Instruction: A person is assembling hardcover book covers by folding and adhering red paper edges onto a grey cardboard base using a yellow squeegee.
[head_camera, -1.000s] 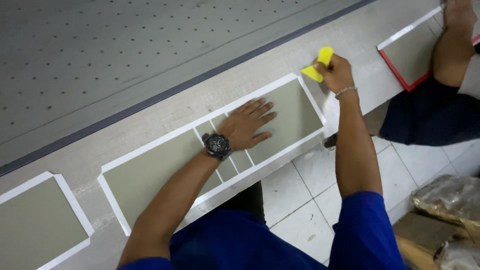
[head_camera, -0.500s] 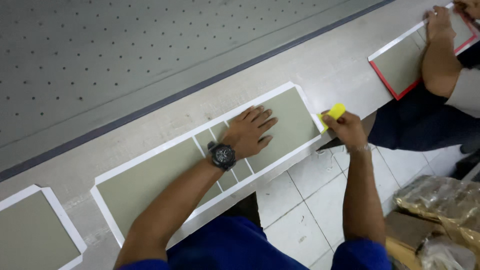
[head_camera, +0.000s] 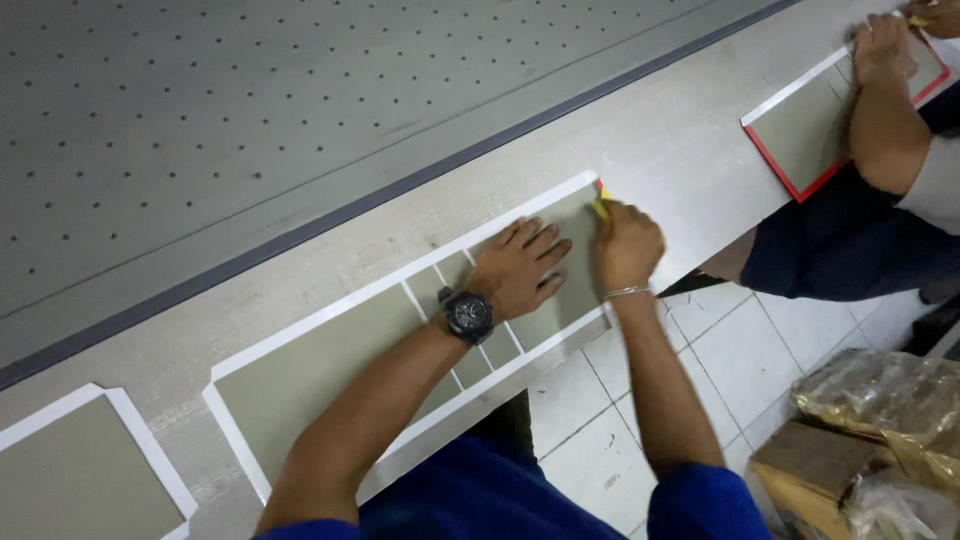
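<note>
- Left hand (head_camera: 520, 268): flat on the grey board (head_camera: 330, 375), palm down, fingers (head_camera: 548, 248) spread apart and pressing on the right-hand panel; black watch (head_camera: 467, 313) on the wrist
- Right hand (head_camera: 628, 245): curled into a fist at the board's far right corner, fingers together and clamped on a yellow tool (head_camera: 600, 207), only its tip showing above the knuckles; thin bracelet (head_camera: 627, 292) at the wrist
- Board: long, grey-green, lying at the near edge of the tabletop (head_camera: 660, 140), framed by a white border (head_camera: 400, 272) and split by white strips into a wide left panel, two narrow middle ones and a right panel; small red spot at the far right corner just beside the tool
- Second board (head_camera: 70, 480): same grey with white border, at the lower left, apart from the first
- Beyond the tabletop edge strip: large grey perforated bed (head_camera: 250, 110) with a dark rim
- Upper right: another person's hand (head_camera: 878, 42) resting on a red-edged board (head_camera: 800, 140), well apart from the first board
- Below: white tiled floor (head_camera: 720, 350), and at the lower right a cardboard box (head_camera: 820, 465) and crinkled plastic wrap (head_camera: 890, 400)
- Blue sleeves on both arms near the bottom edge
</note>
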